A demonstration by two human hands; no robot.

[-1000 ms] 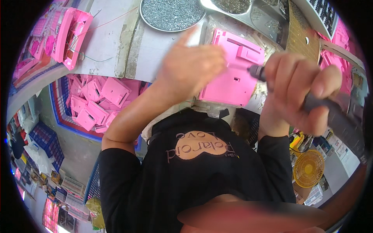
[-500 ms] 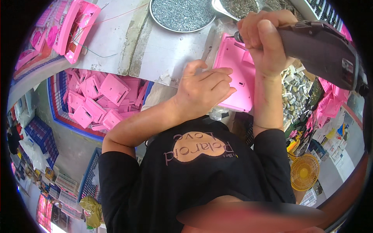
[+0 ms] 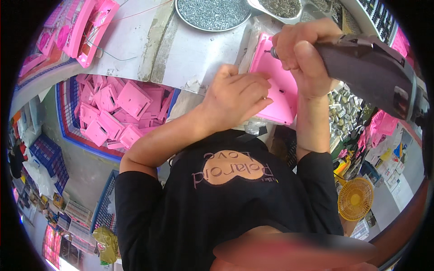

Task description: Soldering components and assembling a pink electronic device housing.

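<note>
My right hand (image 3: pixel 307 56) is wrapped round a dark electric screwdriver (image 3: pixel 366 72), its body reaching off to the right. The driver's bit is over the far left part of a pink plastic panel (image 3: pixel 279 106) on the bench; I cannot tell if it touches. My left hand (image 3: pixel 237 97) hovers at the panel's left edge, fingers bent and drawn together. A tiny pale speck shows by its fingertips, too small to name. Part of the panel is hidden under my hands.
A round tray of silvery screws (image 3: pixel 212 16) stands at the back, beside a metal dish of brownish small parts (image 3: pixel 282 8). A blue basket (image 3: pixel 68 122) of pink parts (image 3: pixel 108 97) is at left. Metal pieces (image 3: pixel 343 110) lie heaped at right, above a yellow fan (image 3: pixel 356 198).
My left fingers have curled in from a looser spread. The screwdriver's bit has shifted slightly nearer to me over the panel, with my right hand still round the tool.
</note>
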